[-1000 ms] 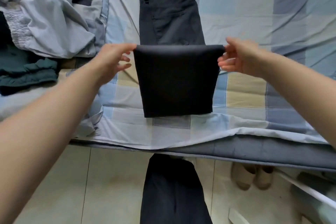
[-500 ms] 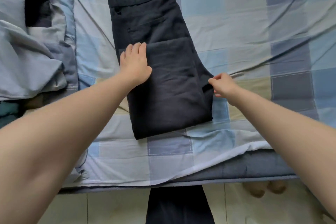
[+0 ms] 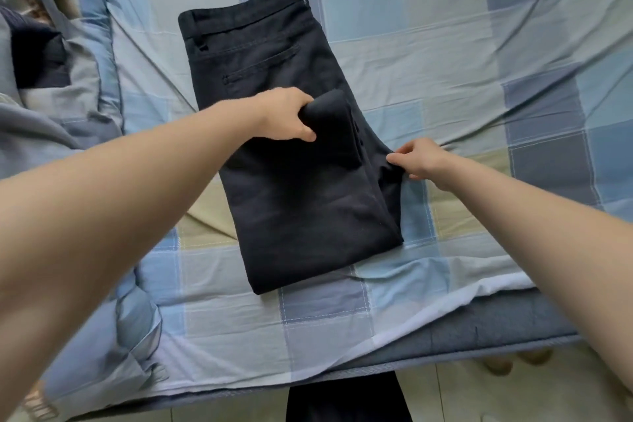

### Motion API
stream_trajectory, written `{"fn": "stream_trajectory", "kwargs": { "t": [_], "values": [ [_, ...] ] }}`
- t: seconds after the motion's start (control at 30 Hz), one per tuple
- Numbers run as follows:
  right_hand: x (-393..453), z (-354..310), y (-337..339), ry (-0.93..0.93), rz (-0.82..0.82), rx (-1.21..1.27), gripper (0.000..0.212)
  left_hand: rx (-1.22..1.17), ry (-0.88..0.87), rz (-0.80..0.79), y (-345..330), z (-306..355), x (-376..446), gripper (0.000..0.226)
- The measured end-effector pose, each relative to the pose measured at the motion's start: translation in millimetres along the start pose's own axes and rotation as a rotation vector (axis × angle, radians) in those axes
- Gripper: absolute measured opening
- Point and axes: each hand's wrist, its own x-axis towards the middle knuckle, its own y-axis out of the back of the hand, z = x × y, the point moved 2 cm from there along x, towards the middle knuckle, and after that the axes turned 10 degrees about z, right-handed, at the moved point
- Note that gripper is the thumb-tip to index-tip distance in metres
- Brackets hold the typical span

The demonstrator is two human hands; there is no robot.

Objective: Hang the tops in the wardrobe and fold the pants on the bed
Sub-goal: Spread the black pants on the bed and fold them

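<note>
Bedding pile (image 3: 51,86): rumpled covers at 9 to 10 o'clock, well apart from the work.
Left hand (image 3: 287,116): fingers curled round the raised fold edge of the upper layer, thumb beneath, gripping it.
Dark pants (image 3: 301,195): centre of the checked bed sheet (image 3: 479,44), waistband toward 12 o'clock, legs doubled back over the seat.
Right hand (image 3: 416,161): at 3 o'clock of the pants, thumb and fingers pinching the side seam; the fingers are only slightly parted.
Step in hand: the second fold, by judgement.
Technique: carry the gripped edge toward the waistband, hold the side taut, align edges, then press flat.
</note>
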Motion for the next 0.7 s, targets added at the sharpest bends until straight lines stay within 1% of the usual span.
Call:
{"fn": "stream_trajectory", "kwargs": {
  "t": [0.1, 0.13, 0.2, 0.27, 0.33, 0.37, 0.4, 0.5, 0.57, 0.63, 0.7],
  "values": [
    [3, -4, 2, 0.007, -0.041, -0.028, 0.037, 0.058, -0.139, -0.087, 2, 12, -33, 0.033],
    [4, -6, 2, 0.011, -0.055, -0.036, 0.034, 0.115, -0.194, -0.093, 1, 19, -45, 0.032],
    [3, -11, 2, 0.016, -0.066, -0.053, 0.021, 0.198, -0.316, -0.098, -2, 34, -72, 0.028],
    [0, -18, 0, 0.053, -0.084, -0.041, 0.027, 0.186, -0.421, -0.139, -1, 51, -100, 0.030],
    [-6, -26, -1, 0.068, -0.122, -0.001, 0.029, 0.135, -0.469, -0.203, 4, 64, -124, 0.039],
    [-10, -29, -2, 0.054, -0.162, 0.030, 0.030, 0.113, -0.477, -0.242, 7, 70, -134, 0.043],
    [-14, -33, -3, 0.032, -0.219, 0.070, 0.035, 0.088, -0.479, -0.276, 9, 74, -141, 0.040],
    [-23, -38, -12, -0.054, -0.376, 0.164, 0.052, 0.021, -0.464, -0.356, 8, 78, -150, 0.017],
    [-26, -38, -20, -0.086, -0.448, 0.183, 0.061, -0.005, -0.389, -0.371, 10, 76, -146, 0.016],
    [-24, -37, -27, -0.091, -0.488, 0.192, 0.068, -0.082, -0.291, -0.336, 17, 69, -132, 0.021],
    [-21, -35, -32, -0.057, -0.535, 0.221, 0.073, -0.172, -0.184, -0.192, 20, 55, -101, 0.017]
  ]
}}
